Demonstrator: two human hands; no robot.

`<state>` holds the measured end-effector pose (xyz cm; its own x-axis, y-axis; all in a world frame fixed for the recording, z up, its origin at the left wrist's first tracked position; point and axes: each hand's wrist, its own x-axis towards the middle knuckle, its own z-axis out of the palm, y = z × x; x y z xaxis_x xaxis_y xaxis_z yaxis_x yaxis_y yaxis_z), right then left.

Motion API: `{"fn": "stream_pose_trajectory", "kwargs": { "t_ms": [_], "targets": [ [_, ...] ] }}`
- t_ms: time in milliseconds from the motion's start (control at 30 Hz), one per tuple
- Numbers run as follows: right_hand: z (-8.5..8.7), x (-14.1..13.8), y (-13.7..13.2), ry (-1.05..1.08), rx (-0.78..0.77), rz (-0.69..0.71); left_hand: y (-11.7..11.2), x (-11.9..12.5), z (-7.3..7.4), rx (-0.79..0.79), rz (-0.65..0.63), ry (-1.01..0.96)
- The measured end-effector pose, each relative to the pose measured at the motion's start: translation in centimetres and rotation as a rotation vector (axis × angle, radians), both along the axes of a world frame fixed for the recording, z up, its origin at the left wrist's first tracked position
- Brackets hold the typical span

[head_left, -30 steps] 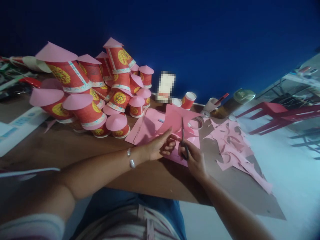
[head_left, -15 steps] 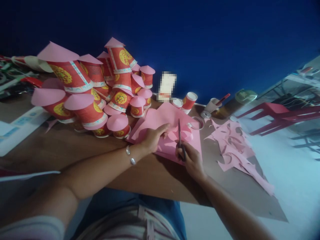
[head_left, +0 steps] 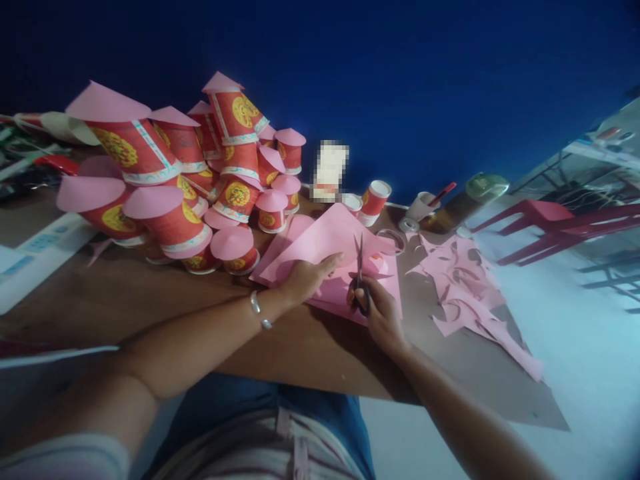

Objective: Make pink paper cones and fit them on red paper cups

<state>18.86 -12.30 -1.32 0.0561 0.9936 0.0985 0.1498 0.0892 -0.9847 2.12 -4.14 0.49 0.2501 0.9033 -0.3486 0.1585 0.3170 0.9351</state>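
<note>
My right hand (head_left: 383, 310) grips black-handled scissors (head_left: 360, 267), their blades pointing away from me and parted slightly at the tips. The blades lie at the right edge of a pink paper sheet (head_left: 325, 233). My left hand (head_left: 310, 277) is closed on that sheet, thumb on top, its other fingers mostly hidden. Beneath it more pink paper (head_left: 340, 303) lies flat on the wooden table (head_left: 280, 333). A small pink-and-white piece (head_left: 379, 264) sits just right of the blades, beside a roll of tape (head_left: 393, 241).
Stacked red paper-cup lanterns (head_left: 190, 233) with pink cone roofs fill the left. Pink offcuts (head_left: 465, 287) are heaped at right. Behind stand red-and-white cups (head_left: 375, 200), a white cup (head_left: 421, 205) with a red-handled tool and a bottle (head_left: 470, 200). A red stool (head_left: 545, 217) is beyond.
The pink sheet has turned and lifted between my hands. The scissor blades have parted a little. The whole view has shifted slightly.
</note>
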Motion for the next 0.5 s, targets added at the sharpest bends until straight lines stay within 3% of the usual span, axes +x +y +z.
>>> {"fn": "stream_pose_trajectory", "kwargs": {
  "t_ms": [167,500],
  "targets": [
    [-0.07,0.07,0.0,-0.011,-0.001,-0.007,-0.12,-0.06,0.3,-0.02,0.01,0.022],
    [-0.23,0.21,0.15,0.001,0.009,-0.011,0.01,-0.08,-0.46,-0.005,-0.006,0.067]
  ]
}}
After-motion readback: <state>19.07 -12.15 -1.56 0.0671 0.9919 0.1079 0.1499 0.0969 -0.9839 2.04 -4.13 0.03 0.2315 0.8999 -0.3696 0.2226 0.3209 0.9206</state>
